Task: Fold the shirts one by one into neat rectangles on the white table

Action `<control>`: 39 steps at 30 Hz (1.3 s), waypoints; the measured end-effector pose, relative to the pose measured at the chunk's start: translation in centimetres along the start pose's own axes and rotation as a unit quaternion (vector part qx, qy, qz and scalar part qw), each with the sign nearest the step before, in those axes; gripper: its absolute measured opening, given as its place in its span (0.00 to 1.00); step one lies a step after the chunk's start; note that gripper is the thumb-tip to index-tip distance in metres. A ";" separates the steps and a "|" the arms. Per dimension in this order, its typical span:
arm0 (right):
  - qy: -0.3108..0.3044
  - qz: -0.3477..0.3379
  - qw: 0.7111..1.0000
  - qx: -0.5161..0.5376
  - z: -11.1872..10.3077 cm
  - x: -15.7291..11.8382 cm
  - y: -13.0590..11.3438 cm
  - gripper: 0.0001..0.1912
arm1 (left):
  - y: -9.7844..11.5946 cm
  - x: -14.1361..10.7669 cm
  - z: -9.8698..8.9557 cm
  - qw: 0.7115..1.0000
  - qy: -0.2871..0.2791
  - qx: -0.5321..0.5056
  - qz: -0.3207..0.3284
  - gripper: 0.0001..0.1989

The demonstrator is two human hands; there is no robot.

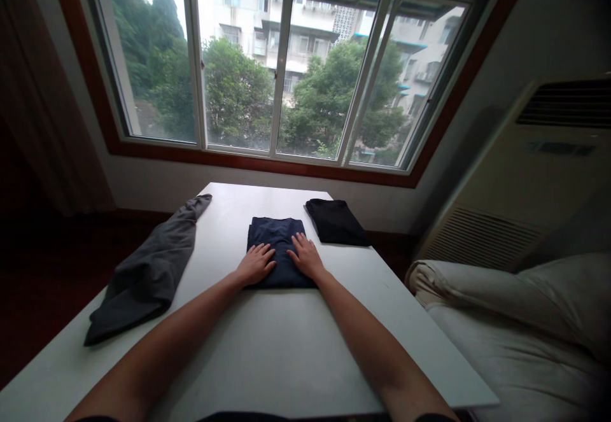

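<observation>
A navy blue cloth [281, 234], folded into a rough square, lies flat at the middle of the white table [272, 345]. My left hand [256, 263] rests flat on its left side, fingers spread. On its right side lies my right hand [306, 256], palm down with the fingers apart. Neither hand grips anything. Just beyond my right hand, a black folded cloth [337, 221] sits at the table's right edge. Along the left edge stretches a dark grey garment [153, 269], loosely laid out and partly over the edge.
Behind the table is a wide window [277, 78] with a brown frame. A beige sofa [515, 333] stands to the right of the table, with a large air conditioner [515, 180] behind it. A curtain [48, 91] hangs at the left.
</observation>
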State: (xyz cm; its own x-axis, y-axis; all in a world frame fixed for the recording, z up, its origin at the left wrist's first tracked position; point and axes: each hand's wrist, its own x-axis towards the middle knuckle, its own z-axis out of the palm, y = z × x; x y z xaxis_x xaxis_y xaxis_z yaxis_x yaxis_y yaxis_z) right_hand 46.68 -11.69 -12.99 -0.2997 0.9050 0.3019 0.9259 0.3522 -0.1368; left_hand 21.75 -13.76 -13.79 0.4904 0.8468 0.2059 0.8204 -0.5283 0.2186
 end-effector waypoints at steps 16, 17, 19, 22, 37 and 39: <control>0.048 0.018 0.999 -0.014 -2.8 -0.6 -1.7 0.14 | 0.0 -0.1 -0.2 1.000 -0.008 -0.010 -0.001 0.30; 0.055 0.018 0.998 -0.016 -2.9 -0.6 -1.7 0.15 | 0.1 -0.1 -0.3 1.000 -0.008 -0.011 -0.001 0.30; 0.047 0.016 0.999 -0.019 -3.0 -0.7 -1.8 0.15 | 0.2 -0.1 -0.4 1.000 -0.009 -0.013 -0.002 0.30; 0.026 0.004 0.999 -0.021 -3.0 -0.7 -1.8 0.14 | 0.3 -0.2 -0.5 1.000 -0.009 -0.015 -0.004 0.29; 0.034 -0.029 0.999 -0.010 -2.6 -0.8 -2.2 0.11 | 0.1 -0.1 -0.3 1.000 -0.010 -0.003 -0.002 0.30; 0.035 -0.033 0.999 -0.010 -2.7 -0.8 -2.2 0.09 | 0.2 -0.1 -0.4 1.000 -0.010 -0.007 -0.003 0.30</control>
State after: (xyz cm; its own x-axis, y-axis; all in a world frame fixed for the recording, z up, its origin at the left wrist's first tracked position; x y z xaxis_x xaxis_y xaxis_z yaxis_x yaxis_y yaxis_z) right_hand 45.46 -13.85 -10.38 -0.3447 0.8606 0.3750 0.9090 0.4057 -0.0955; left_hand 21.71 -13.98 -13.44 0.4920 0.8504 0.1865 0.8191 -0.5247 0.2320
